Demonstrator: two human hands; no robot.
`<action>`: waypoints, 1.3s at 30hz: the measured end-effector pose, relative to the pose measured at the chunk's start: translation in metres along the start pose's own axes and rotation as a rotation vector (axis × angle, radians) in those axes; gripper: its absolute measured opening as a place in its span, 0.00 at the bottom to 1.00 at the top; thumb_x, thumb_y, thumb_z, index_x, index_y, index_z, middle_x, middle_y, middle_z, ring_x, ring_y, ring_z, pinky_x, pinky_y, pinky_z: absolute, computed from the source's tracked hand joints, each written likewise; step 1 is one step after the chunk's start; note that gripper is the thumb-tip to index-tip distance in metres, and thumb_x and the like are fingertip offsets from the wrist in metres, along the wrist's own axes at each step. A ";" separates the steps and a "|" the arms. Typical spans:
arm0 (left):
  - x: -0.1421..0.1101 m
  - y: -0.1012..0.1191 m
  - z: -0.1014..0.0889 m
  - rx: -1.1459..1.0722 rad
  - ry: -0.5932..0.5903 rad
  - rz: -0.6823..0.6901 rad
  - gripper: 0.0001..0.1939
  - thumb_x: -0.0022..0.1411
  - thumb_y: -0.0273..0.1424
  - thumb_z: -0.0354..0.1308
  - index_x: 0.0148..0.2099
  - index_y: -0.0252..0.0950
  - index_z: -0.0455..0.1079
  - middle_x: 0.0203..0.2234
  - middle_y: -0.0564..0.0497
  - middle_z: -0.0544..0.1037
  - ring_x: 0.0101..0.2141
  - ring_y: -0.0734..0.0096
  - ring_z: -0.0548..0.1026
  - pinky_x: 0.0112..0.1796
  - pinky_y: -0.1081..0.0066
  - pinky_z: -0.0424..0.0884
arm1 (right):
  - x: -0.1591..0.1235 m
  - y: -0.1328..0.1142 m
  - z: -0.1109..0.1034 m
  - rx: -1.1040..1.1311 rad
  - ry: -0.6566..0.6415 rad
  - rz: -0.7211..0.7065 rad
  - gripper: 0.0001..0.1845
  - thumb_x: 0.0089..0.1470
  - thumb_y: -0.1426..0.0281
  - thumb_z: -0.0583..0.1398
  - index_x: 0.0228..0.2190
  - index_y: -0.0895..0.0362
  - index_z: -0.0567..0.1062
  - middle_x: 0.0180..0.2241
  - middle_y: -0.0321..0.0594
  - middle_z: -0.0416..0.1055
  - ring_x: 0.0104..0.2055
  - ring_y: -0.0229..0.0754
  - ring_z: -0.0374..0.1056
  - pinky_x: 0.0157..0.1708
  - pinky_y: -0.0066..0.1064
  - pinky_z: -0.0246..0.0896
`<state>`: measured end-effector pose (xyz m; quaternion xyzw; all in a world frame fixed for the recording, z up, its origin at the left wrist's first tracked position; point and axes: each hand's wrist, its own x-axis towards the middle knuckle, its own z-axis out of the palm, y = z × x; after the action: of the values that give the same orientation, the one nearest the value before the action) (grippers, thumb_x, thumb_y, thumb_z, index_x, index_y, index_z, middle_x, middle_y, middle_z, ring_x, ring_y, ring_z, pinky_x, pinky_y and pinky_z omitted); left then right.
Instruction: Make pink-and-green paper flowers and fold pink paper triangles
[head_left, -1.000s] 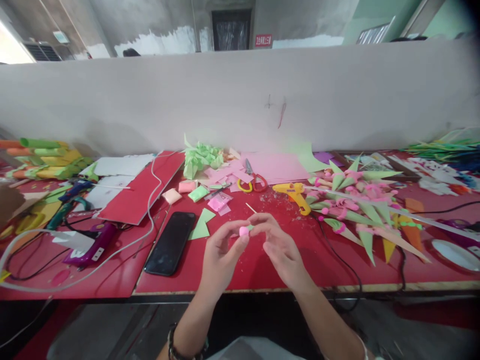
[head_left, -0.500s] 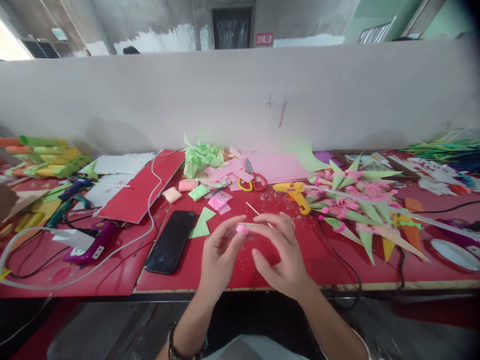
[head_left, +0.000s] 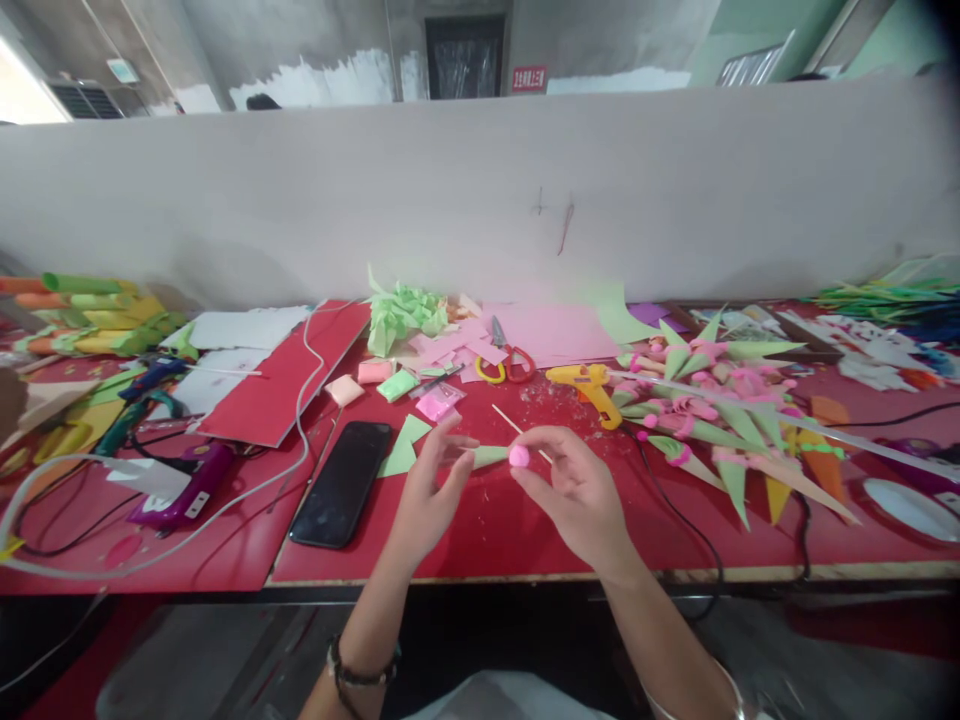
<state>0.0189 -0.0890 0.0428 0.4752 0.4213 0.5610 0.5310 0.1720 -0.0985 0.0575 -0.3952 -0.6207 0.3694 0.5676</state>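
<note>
Between the thumb and forefinger of my right hand [head_left: 574, 490] is a small pink clay ball [head_left: 519, 456]. A pale green paper cone [head_left: 491, 456] reaches left from the ball; whether the two are joined I cannot tell. My left hand [head_left: 433, 485] is at the cone's other end, fingers apart, and I see no firm grip there. A thin wooden stick [head_left: 506, 417] lies on the red table just beyond my hands. Green paper pieces [head_left: 403, 448] and a black phone [head_left: 341, 485] are to the left of my left hand.
A yellow glue gun [head_left: 589, 385] and a pile of green-and-pink paper cones [head_left: 720, 400] lie at the right. Scissors [head_left: 510, 365], clay packets [head_left: 439, 400] and pink paper [head_left: 555, 335] are farther back. A purple power strip [head_left: 184, 490] with a white cable sits left.
The pink ball has passed from my left hand's fingertips to my right hand's. More of the green cone shows now, and my left fingers have moved slightly left and apart.
</note>
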 end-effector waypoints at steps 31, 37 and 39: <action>0.018 -0.066 -0.022 1.003 0.016 0.252 0.17 0.57 0.33 0.48 0.49 0.37 0.58 0.45 0.44 0.65 0.47 0.62 0.62 0.48 0.59 0.59 | -0.062 0.054 -0.022 -0.941 -0.675 -0.139 0.28 0.56 0.63 0.47 0.57 0.54 0.50 0.58 0.38 0.50 0.61 0.42 0.43 0.57 0.45 0.41; 0.015 -0.065 -0.024 0.975 0.036 0.275 0.16 0.58 0.33 0.47 0.49 0.38 0.58 0.45 0.45 0.65 0.47 0.63 0.62 0.48 0.61 0.60 | -0.055 0.054 -0.023 -1.137 -0.532 -0.024 0.33 0.56 0.58 0.44 0.58 0.60 0.42 0.60 0.45 0.40 0.62 0.48 0.36 0.56 0.55 0.27; 0.014 -0.065 -0.024 0.989 0.034 0.268 0.16 0.58 0.33 0.47 0.49 0.38 0.58 0.45 0.45 0.65 0.47 0.63 0.62 0.48 0.60 0.60 | -0.067 0.050 -0.038 -1.165 -0.549 0.002 0.34 0.55 0.58 0.44 0.58 0.59 0.39 0.61 0.44 0.38 0.62 0.47 0.35 0.56 0.54 0.27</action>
<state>0.0085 -0.0689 -0.0237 0.7102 0.5804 0.3653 0.1592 0.2159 -0.1383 -0.0123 -0.5302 -0.8419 0.0600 0.0803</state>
